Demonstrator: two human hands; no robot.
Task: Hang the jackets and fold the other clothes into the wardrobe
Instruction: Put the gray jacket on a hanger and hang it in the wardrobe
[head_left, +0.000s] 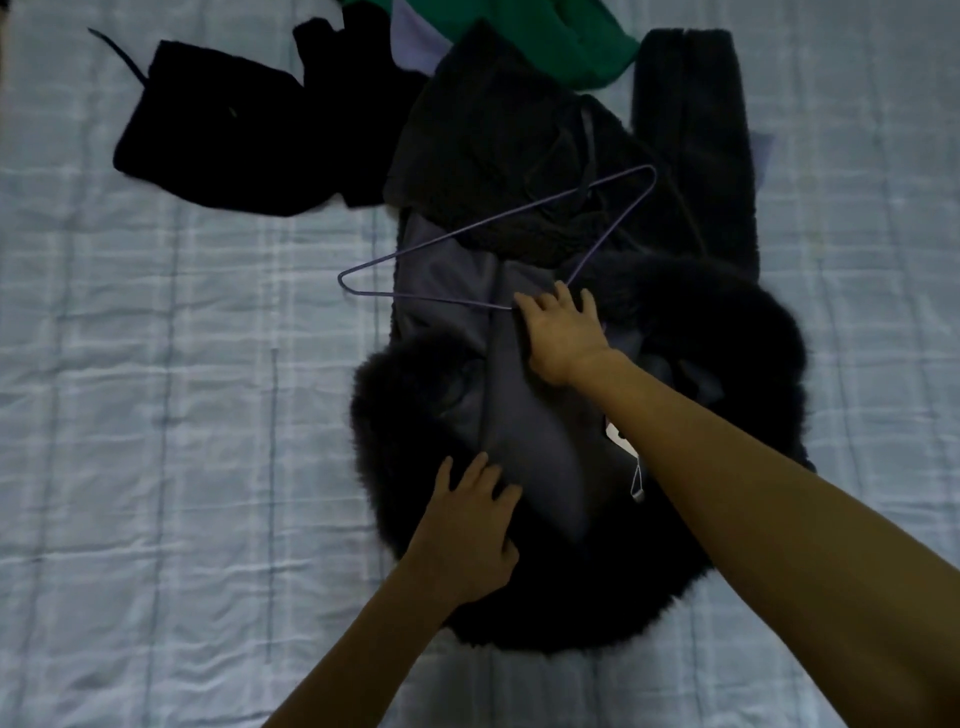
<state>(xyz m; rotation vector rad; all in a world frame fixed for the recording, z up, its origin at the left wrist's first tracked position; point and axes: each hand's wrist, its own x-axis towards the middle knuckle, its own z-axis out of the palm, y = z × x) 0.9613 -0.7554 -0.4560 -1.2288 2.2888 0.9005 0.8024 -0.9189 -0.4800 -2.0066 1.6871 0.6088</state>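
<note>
Looking down on a black fluffy jacket with grey lining (524, 415), spread open on the pale blue quilted bed (182, 389), long axis running near to far. Lying across its far half, a thin purple wire hanger (467, 230), long side slanting from near left to far right. Right hand (563, 332) flat on the lining, fingers relaxed, thumb touching the hanger's near corner. Left hand (470, 530) pressing the near furry edge, fingers spread, gripping nothing. Plenty of bare bed out left. Beyond, a crumpled black garment (223, 135) and a green garment (571, 36).

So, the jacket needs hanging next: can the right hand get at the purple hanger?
Likely yes: the right hand lies on the jacket, fingers right at the near corner of the hanger, nothing covering it.
</note>
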